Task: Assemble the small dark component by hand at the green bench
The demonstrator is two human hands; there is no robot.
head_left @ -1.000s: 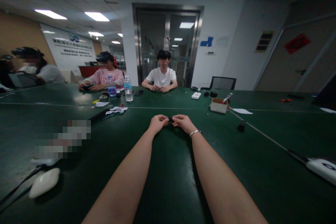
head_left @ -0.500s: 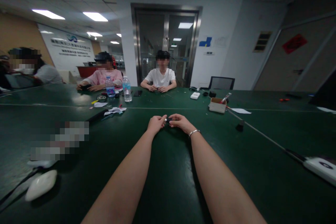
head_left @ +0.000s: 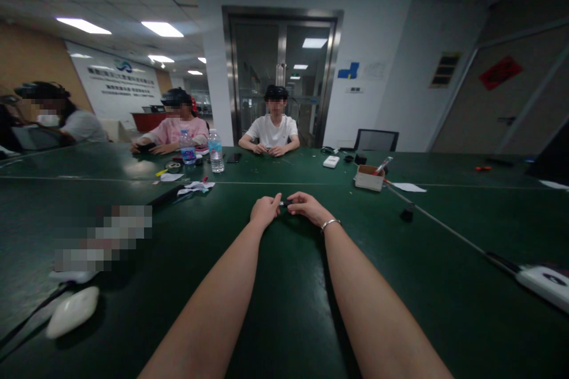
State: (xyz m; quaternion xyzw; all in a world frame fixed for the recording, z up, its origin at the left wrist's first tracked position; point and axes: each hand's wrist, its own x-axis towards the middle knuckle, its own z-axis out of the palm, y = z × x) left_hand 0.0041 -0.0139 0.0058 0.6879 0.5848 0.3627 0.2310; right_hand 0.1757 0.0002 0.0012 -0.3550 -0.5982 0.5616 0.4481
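Between my two hands, over the green tabletop (head_left: 284, 284), is a small dark object with a silvery end (head_left: 284, 204); its kind is too small to make out. My left hand (head_left: 265, 211) pinches the silvery end between thumb and fingers. From the other side, my right hand (head_left: 310, 208) grips the dark end with its fingertips, and a silver bracelet (head_left: 331, 225) circles that wrist. Both forearms reach straight forward across the table. Fingers hide much of the object.
A cardboard box (head_left: 368, 179) with a pen-like item stands ahead right. Bottles (head_left: 216, 154), papers (head_left: 195, 188) and a white mouse (head_left: 73, 312) are on the left. Several people sit beyond, one directly opposite (head_left: 274, 130). A cable (head_left: 440, 222) runs along the right to a white device (head_left: 544, 284).
A slightly longer stretch of the small object shows between my fingertips, as my hands are a touch farther apart. The view has shifted very slightly.
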